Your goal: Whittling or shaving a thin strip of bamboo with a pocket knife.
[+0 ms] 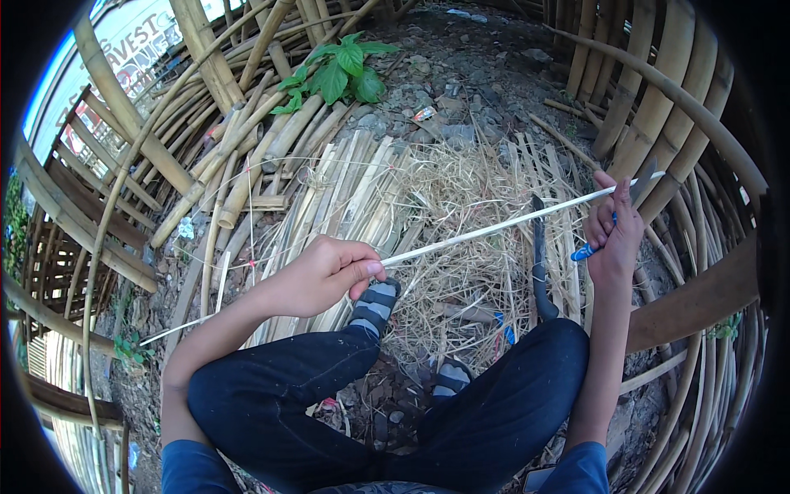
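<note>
My left hand [325,276] pinches a long, thin bamboo strip [494,225] between thumb and fingers. From there the strip rises to the right, and its other end runs out past my left forearm. My right hand [617,230] is closed round the blue handle [583,252] of a knife. The knife's blade [644,178] sticks up beyond the fingers, beside the strip's far end. The strip passes across my right hand near the raised fingers; whether the blade touches it, I cannot tell. A heap of pale shavings [461,198] lies below the strip.
Split bamboo slats [350,185] lie under and left of the shavings. A dark curved rod [539,272] stands by my right knee. Bamboo poles [666,107] lean at the right, more are piled at the left. A leafy plant [341,70] grows near stony ground [461,74].
</note>
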A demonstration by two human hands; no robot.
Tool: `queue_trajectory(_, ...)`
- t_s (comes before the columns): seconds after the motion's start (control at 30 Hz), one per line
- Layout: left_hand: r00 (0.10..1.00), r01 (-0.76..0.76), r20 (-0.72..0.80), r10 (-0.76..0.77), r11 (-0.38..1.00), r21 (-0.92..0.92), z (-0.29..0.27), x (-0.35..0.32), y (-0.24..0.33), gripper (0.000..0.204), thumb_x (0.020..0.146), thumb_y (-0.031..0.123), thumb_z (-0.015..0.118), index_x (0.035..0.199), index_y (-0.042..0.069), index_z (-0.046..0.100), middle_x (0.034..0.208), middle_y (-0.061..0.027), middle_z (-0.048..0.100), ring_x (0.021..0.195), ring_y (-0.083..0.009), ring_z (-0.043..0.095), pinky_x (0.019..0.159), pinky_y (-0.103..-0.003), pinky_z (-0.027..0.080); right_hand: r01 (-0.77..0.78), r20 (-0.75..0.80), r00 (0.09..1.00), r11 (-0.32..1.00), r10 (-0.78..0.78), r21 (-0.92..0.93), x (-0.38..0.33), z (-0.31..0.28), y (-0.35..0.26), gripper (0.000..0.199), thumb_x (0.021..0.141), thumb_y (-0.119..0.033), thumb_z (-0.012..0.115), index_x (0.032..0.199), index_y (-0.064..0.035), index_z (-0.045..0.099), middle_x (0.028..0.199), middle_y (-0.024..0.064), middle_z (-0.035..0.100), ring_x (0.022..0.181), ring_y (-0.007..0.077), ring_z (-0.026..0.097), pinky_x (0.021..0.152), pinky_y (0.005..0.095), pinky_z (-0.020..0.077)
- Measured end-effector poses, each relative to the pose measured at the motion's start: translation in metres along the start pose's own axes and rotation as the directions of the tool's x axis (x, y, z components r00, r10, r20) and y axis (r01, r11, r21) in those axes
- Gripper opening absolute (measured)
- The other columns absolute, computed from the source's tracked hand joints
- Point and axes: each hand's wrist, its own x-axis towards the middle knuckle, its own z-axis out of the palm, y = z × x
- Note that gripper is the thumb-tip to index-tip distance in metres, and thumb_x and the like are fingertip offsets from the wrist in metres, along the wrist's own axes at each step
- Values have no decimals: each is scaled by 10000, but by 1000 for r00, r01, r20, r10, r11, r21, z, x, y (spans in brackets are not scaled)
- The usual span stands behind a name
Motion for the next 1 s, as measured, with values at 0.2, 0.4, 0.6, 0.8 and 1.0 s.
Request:
queue_trajectory(0.2,998,13,62,-12,1000,-17,2,3,8,221,977,141,480,993,-18,633,665,-12,589,619,-53,525,562,-224,408,71,-207,977,995,-55,70,12,-15,2,295,926,-296,601,919,-3,566,527,-60,297,407,32,276,374,206,223)
queue_trajectory(0.4,995,2,100,-8,998,60,-20,-13,1,218,976,139,480,1041,-12,624,695,-21,621,625,-58,531,560,-227,409,33,-345,938,999,-20,33,25,-46,9,290,927,-298,601,937,-10,569,542,-61,282,436,44,276,401,222,236)
queue_trajectory(0.6,986,53,148,-76,987,154,-31,-21,2,215,965,123,474,1040,-8,626,693,-22,627,609,-85,526,571,-261,422,-22,-453,891,1000,14,-12,31,-62,15,277,935,-300,586,963,-25,594,566,-61,301,457,47,280,417,221,236)
queue_trajectory(0.8,989,20,139,-44,986,164,-33,-23,-3,205,958,131,486,1026,-3,626,690,-14,627,588,-82,512,540,-263,405,-56,-454,890,998,36,-30,35,-66,19,282,936,-303,583,971,-23,592,569,-59,307,465,49,287,417,223,235)
queue_trajectory(1.0,996,-35,91,16,977,212,-21,-11,1,197,957,130,492,993,-13,623,671,-20,613,580,-86,523,539,-266,407,-23,-356,934,997,-5,-75,31,-52,19,367,952,-380,536,994,-19,579,574,-51,312,475,56,282,425,225,247)
